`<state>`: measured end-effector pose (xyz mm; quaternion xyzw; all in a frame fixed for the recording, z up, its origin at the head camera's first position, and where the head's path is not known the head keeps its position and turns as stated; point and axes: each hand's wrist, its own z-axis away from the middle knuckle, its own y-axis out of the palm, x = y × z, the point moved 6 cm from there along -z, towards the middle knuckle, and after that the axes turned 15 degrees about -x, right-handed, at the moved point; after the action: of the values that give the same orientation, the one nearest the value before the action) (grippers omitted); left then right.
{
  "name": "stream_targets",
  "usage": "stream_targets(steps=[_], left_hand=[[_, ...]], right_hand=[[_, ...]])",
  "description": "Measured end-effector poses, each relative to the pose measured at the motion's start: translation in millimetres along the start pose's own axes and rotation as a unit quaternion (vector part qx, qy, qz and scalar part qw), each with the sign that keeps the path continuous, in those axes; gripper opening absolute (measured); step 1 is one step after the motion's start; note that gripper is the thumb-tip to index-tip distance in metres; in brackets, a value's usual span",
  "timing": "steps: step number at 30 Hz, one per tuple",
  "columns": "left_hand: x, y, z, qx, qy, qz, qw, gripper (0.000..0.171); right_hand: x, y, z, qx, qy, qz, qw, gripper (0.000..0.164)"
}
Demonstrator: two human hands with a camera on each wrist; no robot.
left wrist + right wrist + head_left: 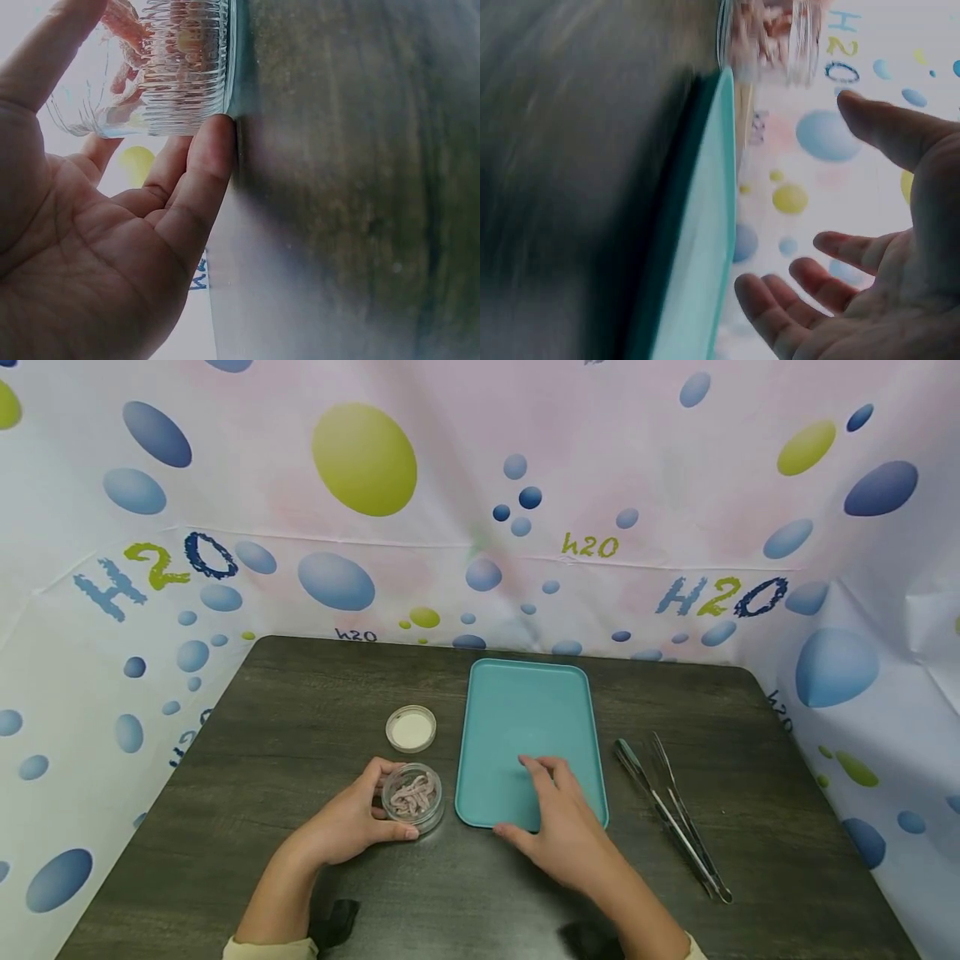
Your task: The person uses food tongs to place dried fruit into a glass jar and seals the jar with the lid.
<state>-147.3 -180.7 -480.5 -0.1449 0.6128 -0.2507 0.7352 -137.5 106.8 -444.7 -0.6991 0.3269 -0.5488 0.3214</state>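
Observation:
A small clear glass jar (412, 799) without its lid stands on the table, with pale pinkish strips (412, 795) inside. My left hand (352, 818) grips it from the left, thumb in front and fingers behind. In the left wrist view the ribbed wall of the jar (184, 67) shows between thumb and fingers. My right hand (562, 827) hovers over the near part of a turquoise tray (528, 718), holding nothing. Its fingers are spread and loosely bent in the right wrist view, apart from the tray's rim (726, 150).
A round lid (411, 729) with a pale inside lies behind the jar. To the right of the tray, metal tongs (678, 822) lie on the dark wooden table (300, 710). A patterned sheet (450, 460) hangs behind and at both sides.

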Motion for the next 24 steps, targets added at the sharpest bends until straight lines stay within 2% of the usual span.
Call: stream_targets(steps=[4, 9, 17, 24], left_hand=[[0.2, -0.1, -1.1, -0.002, 0.001, 0.002, 1.0, 0.091], [0.0, 0.4, -2.7, -0.003, 0.005, 0.007, 1.0, 0.089], [0.1, 0.8, -4.6, 0.0, 0.014, 0.009, 0.9999, 0.087], [0.2, 1.4, -4.0, 0.002, 0.013, 0.02, 0.9997, 0.087]], right_hand=[[12.0, 19.2, -3.5, 0.05, -0.008, -0.044, 0.998, 0.092], [29.4, 37.6, -8.2, 0.101, -0.036, -0.062, 0.992, 0.094], [53.9, 57.4, -18.9, 0.138, -0.049, -0.067, 0.987, 0.095], [62.6, 71.8, -26.4, 0.142, -0.063, -0.068, 0.985, 0.088]])
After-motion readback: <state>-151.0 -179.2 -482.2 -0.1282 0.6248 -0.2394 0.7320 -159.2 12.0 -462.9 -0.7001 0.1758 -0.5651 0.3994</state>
